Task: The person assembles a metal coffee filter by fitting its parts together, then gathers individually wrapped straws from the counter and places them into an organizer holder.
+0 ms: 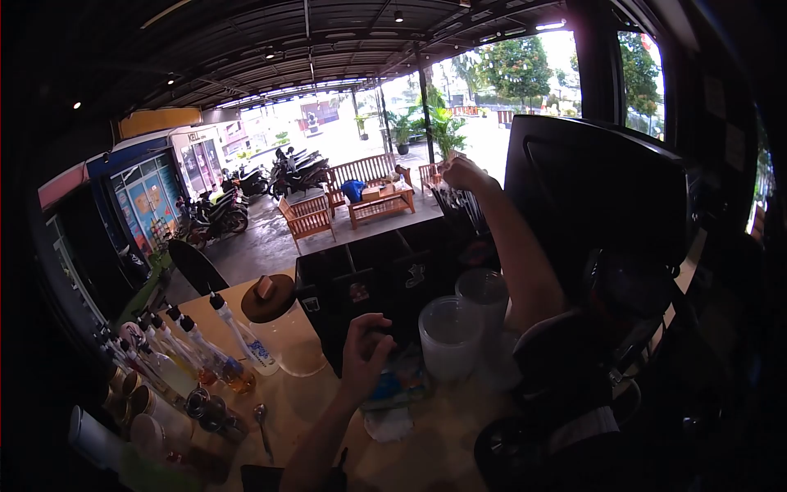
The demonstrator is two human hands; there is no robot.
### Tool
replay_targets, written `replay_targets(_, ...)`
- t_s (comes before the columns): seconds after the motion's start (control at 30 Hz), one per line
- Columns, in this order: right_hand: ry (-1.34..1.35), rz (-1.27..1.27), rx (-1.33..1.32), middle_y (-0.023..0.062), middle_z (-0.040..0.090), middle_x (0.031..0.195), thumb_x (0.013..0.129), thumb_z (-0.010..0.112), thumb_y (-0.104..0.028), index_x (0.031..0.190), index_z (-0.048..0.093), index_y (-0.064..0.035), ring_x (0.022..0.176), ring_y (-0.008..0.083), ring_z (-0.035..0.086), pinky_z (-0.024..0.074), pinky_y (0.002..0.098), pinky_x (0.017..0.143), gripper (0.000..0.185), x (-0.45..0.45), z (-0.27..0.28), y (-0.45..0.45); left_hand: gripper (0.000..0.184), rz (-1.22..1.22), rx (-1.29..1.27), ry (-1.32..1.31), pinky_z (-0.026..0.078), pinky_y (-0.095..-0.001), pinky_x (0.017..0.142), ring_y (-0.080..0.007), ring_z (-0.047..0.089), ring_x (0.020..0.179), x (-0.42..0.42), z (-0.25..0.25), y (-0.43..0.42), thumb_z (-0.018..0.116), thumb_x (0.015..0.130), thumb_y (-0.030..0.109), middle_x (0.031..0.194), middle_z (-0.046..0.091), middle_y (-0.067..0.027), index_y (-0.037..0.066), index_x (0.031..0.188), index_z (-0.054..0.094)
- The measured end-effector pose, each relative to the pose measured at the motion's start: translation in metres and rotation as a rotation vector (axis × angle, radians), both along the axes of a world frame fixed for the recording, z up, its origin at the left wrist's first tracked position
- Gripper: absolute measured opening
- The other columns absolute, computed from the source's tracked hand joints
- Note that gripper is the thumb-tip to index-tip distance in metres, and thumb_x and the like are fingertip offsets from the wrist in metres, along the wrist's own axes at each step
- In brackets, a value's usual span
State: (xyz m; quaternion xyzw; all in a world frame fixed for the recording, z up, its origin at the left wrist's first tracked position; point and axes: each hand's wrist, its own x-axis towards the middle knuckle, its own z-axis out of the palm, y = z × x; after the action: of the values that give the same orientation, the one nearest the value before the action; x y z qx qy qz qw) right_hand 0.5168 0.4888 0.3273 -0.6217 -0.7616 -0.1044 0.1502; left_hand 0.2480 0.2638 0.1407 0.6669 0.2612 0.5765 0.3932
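Observation:
My left hand [366, 354] hovers over the counter, its fingers loosely curled and apart from the thumb, with nothing visible in it. Just right of it lies a blue and green packet [400, 379], with a white tissue or cloth [388, 425] below. My right hand [466, 173] is stretched far forward at the counter's far side, fingers closed. It is right above a bundle of thin straws [456, 199] standing upright; whatever it pinches is too small to make out. Stacks of translucent plastic cups [448, 338] stand between my arms.
A black compartment box [373, 283] stands along the far edge, beside a clear jar [299, 340] with a brown lid. Several pump bottles [242, 334] line the left. A spoon [262, 428] lies on the counter. A large black machine or screen [598, 184] rises at right.

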Motion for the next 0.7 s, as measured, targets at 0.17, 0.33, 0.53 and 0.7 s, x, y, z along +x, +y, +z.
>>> replay_targets(0.17, 0.214, -0.153, 0.255, 0.0207, 0.049, 0.123, 0.088, 0.037, -0.053, 0.108, 0.058, 0.0012, 0.115, 0.0328, 0.047, 0.037, 0.0457, 0.095, 0.061, -0.001, -0.003, -0.001, 0.037, 0.011, -0.024, -0.012, 0.044, -0.0235, 0.076, -0.0087, 0.056, 0.083, 0.001, -0.006, -0.001, 0.055, 0.084, 0.004, 0.108, 0.049, -0.0071, 0.003, 0.117, 0.04)
replay_targets(0.33, 0.243, -0.113, -0.168, 0.0192, 0.04, 0.134, 0.088, 0.02, -0.063, 0.124, 0.048, -0.0026, 0.127, 0.0295, 0.035, 0.0283, 0.0381, 0.104, 0.076, 0.004, -0.009, 0.02, 0.036, 0.037, -0.07, -0.006, 0.044, -0.0232, 0.077, -0.0087, 0.056, 0.083, -0.002, -0.008, -0.007, 0.055, 0.084, 0.004, 0.108, 0.049, -0.0068, 0.005, 0.118, 0.04)
replay_targets(0.53, 0.206, -0.171, 0.043, 0.0185, 0.033, 0.139, 0.087, 0.024, -0.063, 0.126, 0.045, -0.0003, 0.126, 0.0353, 0.034, 0.0301, 0.0449, 0.103, 0.077, -0.015, 0.0, -0.023, 0.037, 0.05, -0.056, -0.019, 0.044, -0.0229, 0.077, -0.0078, 0.055, 0.083, -0.006, -0.007, -0.017, 0.055, 0.084, 0.005, 0.108, 0.05, -0.0068, 0.005, 0.118, 0.04)
replay_targets(0.7, -0.03, -0.028, 0.249, 0.0196, 0.036, 0.136, 0.085, 0.049, -0.045, 0.122, 0.048, -0.0006, 0.122, 0.0355, 0.04, 0.0359, 0.0448, 0.099, 0.058, -0.052, 0.024, -0.069, 0.037, 0.051, -0.071, 0.075, 0.045, -0.0242, 0.077, -0.009, 0.053, 0.084, -0.018, 0.006, -0.042, 0.054, 0.085, 0.007, 0.111, 0.047, -0.0073, 0.004, 0.119, 0.039)
